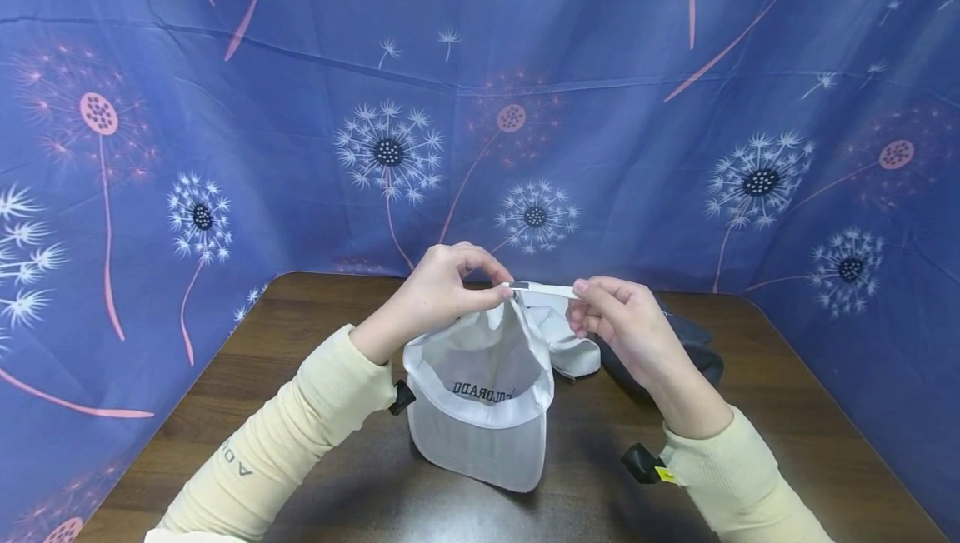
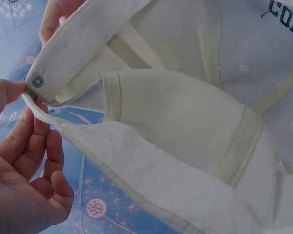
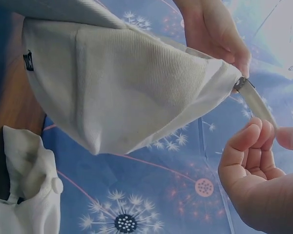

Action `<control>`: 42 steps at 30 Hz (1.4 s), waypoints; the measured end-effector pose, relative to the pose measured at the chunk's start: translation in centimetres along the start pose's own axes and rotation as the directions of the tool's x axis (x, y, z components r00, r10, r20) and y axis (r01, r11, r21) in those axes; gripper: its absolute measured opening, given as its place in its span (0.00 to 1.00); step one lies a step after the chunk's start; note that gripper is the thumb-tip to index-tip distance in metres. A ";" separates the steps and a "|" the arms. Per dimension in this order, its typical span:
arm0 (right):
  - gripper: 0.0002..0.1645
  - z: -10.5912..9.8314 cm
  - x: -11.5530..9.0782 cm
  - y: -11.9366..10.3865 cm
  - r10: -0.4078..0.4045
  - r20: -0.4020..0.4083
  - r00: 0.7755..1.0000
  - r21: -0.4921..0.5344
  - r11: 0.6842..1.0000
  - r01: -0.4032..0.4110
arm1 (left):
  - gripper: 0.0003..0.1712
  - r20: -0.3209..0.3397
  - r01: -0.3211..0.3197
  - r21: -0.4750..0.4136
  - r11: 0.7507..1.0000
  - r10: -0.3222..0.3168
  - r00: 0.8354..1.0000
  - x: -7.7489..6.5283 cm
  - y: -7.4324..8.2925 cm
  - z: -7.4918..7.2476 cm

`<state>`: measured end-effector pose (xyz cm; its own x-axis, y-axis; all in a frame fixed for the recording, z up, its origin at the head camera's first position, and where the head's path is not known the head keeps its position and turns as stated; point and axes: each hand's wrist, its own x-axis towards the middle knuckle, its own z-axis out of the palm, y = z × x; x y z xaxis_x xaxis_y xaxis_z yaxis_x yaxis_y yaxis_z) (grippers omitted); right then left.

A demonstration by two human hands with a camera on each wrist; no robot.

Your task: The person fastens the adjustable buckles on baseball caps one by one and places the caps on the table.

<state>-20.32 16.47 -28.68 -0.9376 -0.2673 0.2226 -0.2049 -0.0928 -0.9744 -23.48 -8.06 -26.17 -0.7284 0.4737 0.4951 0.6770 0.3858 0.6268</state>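
Observation:
A white baseball cap (image 1: 480,435) is held up by its back strap, its hollow inside facing me and its brim down by the table. Dark lettering shows inside the front panel. My left hand (image 1: 450,281) pinches the strap near its dark metal buckle between thumb and fingertips; a snap shows close by in the left wrist view. With thumb and index finger, my right hand (image 1: 626,322) pinches the strap's loose end (image 3: 259,107), which stretches out from the buckle. The cap's side panel (image 3: 132,87) fills much of the right wrist view.
Behind the cap lies another white cloth item (image 1: 573,351), perhaps a second cap. A black item (image 1: 693,347) lies to its right, partly behind my right hand. The brown wooden table (image 1: 330,476) ends at a blue dandelion-patterned curtain (image 1: 622,168).

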 end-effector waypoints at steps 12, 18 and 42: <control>0.09 1.1 -0.5 0.1 -0.027 0.058 0.998 -0.040 0.999 0.029 | 0.05 -0.074 0.083 0.037 0.996 -0.080 0.994 0.6 -0.2 -0.5; 0.17 2.3 -0.4 0.4 -0.044 0.156 0.987 -0.025 0.998 0.049 | 0.07 -0.126 0.096 0.056 0.994 -0.088 0.988 1.1 0.3 -0.4; 0.25 4.1 -0.7 1.3 -0.076 0.112 0.991 0.109 0.992 0.064 | 0.07 -0.473 -0.073 0.240 0.968 0.182 0.862 -1.3 1.4 3.9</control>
<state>-18.77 12.63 -29.98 -0.8820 -0.3649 0.2983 -0.2324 -0.2138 -0.9488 -21.19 -5.10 -28.27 -0.5546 0.1046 0.8255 0.7339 0.5291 0.4260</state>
